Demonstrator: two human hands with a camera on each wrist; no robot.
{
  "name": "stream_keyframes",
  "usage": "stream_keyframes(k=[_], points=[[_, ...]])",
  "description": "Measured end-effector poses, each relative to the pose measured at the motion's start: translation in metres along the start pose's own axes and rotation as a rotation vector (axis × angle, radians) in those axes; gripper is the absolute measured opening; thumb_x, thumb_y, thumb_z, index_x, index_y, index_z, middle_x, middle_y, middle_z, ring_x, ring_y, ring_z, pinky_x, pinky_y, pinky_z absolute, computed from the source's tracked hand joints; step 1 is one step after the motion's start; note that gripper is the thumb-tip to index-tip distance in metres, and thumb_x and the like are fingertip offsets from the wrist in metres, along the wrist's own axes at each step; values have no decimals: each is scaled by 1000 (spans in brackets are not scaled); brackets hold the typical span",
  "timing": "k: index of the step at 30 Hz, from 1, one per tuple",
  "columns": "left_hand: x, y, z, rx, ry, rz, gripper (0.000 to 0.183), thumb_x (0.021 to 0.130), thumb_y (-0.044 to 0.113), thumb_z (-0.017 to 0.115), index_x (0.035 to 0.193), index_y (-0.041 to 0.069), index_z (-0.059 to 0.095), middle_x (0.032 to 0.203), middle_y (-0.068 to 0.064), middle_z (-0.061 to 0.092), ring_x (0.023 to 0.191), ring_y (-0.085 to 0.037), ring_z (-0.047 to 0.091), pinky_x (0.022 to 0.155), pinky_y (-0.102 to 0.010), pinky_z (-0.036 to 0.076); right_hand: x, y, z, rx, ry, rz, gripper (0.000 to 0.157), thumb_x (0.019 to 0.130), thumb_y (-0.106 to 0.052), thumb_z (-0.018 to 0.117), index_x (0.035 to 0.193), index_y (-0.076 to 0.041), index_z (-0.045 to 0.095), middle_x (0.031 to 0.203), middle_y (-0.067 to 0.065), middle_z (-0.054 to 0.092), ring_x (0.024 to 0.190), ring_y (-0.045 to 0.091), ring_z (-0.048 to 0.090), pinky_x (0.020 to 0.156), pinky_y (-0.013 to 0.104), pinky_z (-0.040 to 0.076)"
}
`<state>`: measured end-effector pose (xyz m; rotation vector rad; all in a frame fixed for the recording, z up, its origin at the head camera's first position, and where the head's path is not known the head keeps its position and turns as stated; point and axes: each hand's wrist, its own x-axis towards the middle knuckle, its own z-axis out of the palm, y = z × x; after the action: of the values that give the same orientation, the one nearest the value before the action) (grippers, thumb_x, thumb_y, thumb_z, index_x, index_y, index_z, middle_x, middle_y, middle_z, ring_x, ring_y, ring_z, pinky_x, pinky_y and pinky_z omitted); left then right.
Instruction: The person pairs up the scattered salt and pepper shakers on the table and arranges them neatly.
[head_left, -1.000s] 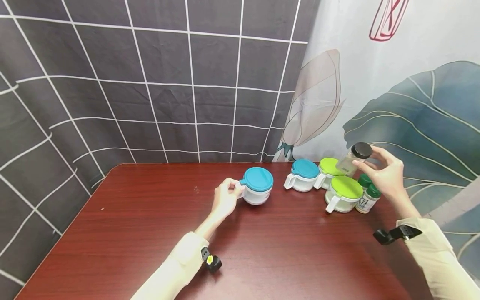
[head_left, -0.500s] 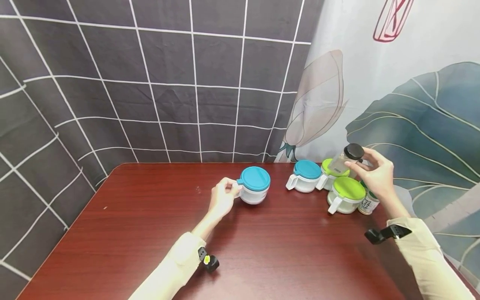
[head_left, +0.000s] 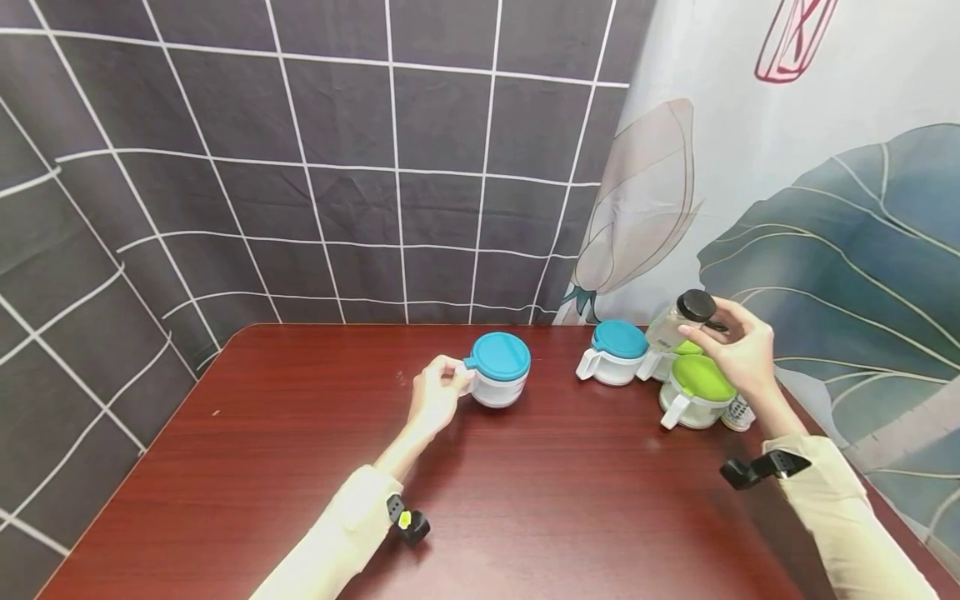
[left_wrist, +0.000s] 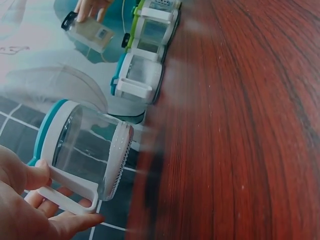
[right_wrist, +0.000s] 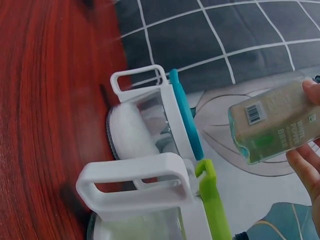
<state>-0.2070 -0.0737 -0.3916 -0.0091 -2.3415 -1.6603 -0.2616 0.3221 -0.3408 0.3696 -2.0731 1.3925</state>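
My left hand grips the white handle of a clear jar with a teal lid. In the left wrist view the jar looks empty, and the wall cloth shows between its base and the tabletop. Fingers and thumb of my right hand pinch a spice bottle with a black cap, tilted with the cap toward the hand. White pepper is printed on the bottle in the right wrist view. It is raised over the green-lidded jars, overlapping the rear one.
A second teal-lidded jar with white contents stands right of the held one. Beside it are a front green-lidded jar and a partly hidden rear one. A small spice bottle shows behind my right wrist. Patterned cloth hangs behind the table.
My right hand has carried the pepper bottle left, across the green-lidded jars. The teal-lidded jar in my left hand has shifted slightly left. The head view has turned a little left.
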Motion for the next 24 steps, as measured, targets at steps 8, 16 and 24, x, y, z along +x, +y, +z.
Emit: stream_keyframes(k=[8, 16, 24], points=[[1, -2, -7, -7, 6, -13, 13, 89, 10, 67, 95, -1, 64, 98, -20, 71, 92, -30, 70, 83, -38, 57, 1, 1, 7, -17, -18, -13, 47, 72, 13, 74, 117, 1, 64, 92, -27, 66, 81, -12, 65, 72, 6, 50], [2, -6, -12, 18, 19, -4, 14, 89, 12, 66, 96, 0, 65, 98, -19, 72, 92, -29, 69, 85, -40, 56, 2, -1, 17, 44, -16, -31, 47, 71, 16, 73, 116, 3, 64, 94, -25, 68, 86, -8, 65, 75, 9, 51], [5, -11, -16, 49, 36, -16, 14, 88, 13, 67, 96, 1, 65, 99, -18, 72, 93, -29, 69, 87, -41, 54, 0, -5, 28, 44, -25, -4, 46, 71, 12, 75, 115, -1, 66, 93, -25, 67, 86, -7, 65, 75, 9, 50]])
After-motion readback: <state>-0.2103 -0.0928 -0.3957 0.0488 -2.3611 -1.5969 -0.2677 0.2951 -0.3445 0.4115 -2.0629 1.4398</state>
